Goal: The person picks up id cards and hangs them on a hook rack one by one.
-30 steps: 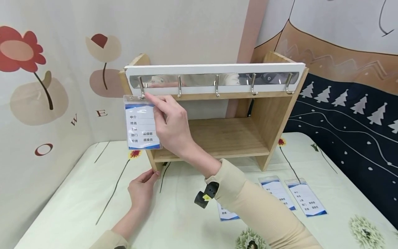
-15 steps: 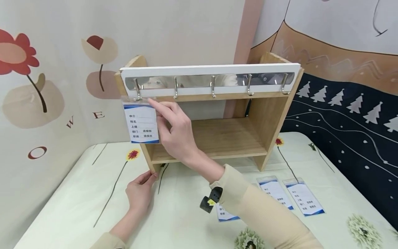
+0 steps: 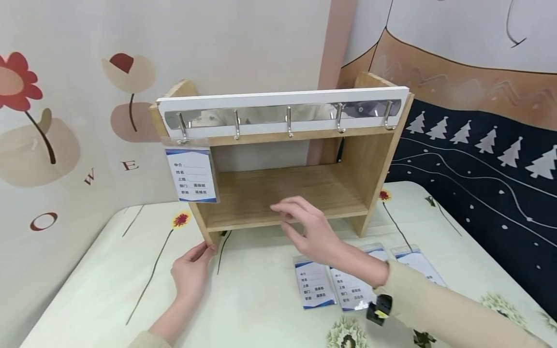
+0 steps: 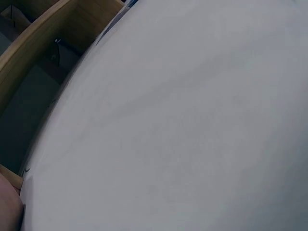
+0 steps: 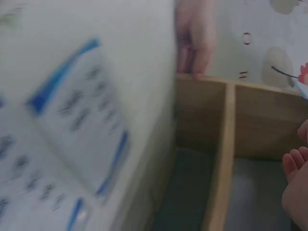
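1. Nearest came the right sleeve [image 3: 452, 299], with a small black camera [image 3: 380, 309] at its cuff. The forearm crossed over several cards.
2. Below the right forearm lay the leftmost card [image 3: 314, 285], flat, its neighbouring card [image 3: 349, 290] just beside it and partly covered. A rightmost card [image 3: 415, 263] lay half under the sleeve, and the top of a further card [image 3: 375, 250] peeped out above the forearm. Their long axes ran away from the person, far ends leaning left.
3. Of the two hands, the right hand [image 3: 311, 229] was much nearer these cards, which lay below it and toward the person. Its fingers were loosely bent, thumb apart, and held nothing.
4. The left hand [image 3: 191, 270] pinched the front left foot [image 3: 212, 236] of the wooden shelf [image 3: 278, 193] between thumb and fingers.
5. Well to the left of the right hand, a hung card [image 3: 192, 176] dangled from the leftmost hook [image 3: 182, 126], long axis nearly upright. Four more hooks lined the white rail [image 3: 283, 99] to its right.
6. The pale surface [image 3: 256, 290], printed with flowers, ran under everything; behind stood a cream backdrop [image 3: 243, 43] and, rightward, a dark panel [image 3: 461, 193] with white trees.
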Demonstrator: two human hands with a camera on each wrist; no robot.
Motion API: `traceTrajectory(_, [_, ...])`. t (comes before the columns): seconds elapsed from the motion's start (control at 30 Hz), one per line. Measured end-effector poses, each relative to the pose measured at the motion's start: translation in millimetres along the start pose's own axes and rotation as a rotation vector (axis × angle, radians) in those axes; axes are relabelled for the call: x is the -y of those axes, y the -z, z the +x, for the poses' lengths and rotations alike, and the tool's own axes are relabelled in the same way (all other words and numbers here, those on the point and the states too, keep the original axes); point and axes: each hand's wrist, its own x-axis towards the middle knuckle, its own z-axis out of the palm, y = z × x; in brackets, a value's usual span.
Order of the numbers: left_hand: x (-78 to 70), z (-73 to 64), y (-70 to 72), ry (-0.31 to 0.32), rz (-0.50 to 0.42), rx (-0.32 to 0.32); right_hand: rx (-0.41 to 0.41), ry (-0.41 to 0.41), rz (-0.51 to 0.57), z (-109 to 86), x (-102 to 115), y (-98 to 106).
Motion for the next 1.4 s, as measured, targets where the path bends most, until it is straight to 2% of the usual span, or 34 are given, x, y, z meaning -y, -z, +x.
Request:
traceTrajectory(0.17, [-0.2,-0.8,3.3,-0.013,-0.005,-0.005,0.093,-0.098,-0.047,-29.2,-7,19])
traceTrajectory(0.3, [-0.9,-1.2,4.0,-0.016,-0.01,-0.012,0.216,-0.231,-0.08,-43.4,-13,28])
traceTrajectory(0.47, [-0.1,-2.2,5.1,-0.008,-0.008,-0.01,0.414,-0.444,-0.087,-56.0,-21,30])
traceTrajectory(0.57, [-0.6,-3.8,5.2,0.0,-0.001,-0.01,0.477,-0.512,-0.099,-64.3,-27,27])
traceTrajectory(0.73, [-1.0,-4.7,4.3,0.003,0.001,-0.017,0.532,-0.531,-0.175,-75.1,-38,23])
traceTrajectory(0.9, [-2.1,-3.8,4.2,-0.002,0.002,-0.016,0.556,-0.591,-0.224,-77.5,-44,19])
traceTrajectory(1.03, [-2.3,-3.2,3.5,-0.014,0.001,-0.014,0.579,-0.568,-0.241,-75.6,-48,18])
traceTrajectory(1.13, [-2.0,-2.6,2.0,-0.015,-0.003,-0.006,0.614,-0.523,-0.245,-73.5,-53,18])
traceTrajectory(1.23, [-1.7,-2.2,0.4,-0.016,-0.003,0.001,0.637,-0.518,-0.227,-72.6,-57,20])
traceTrajectory(1.4, [-1.1,-1.7,-1.0,-0.022,0.0,-0.004,0.634,-0.576,-0.184,-73.1,-62,22])
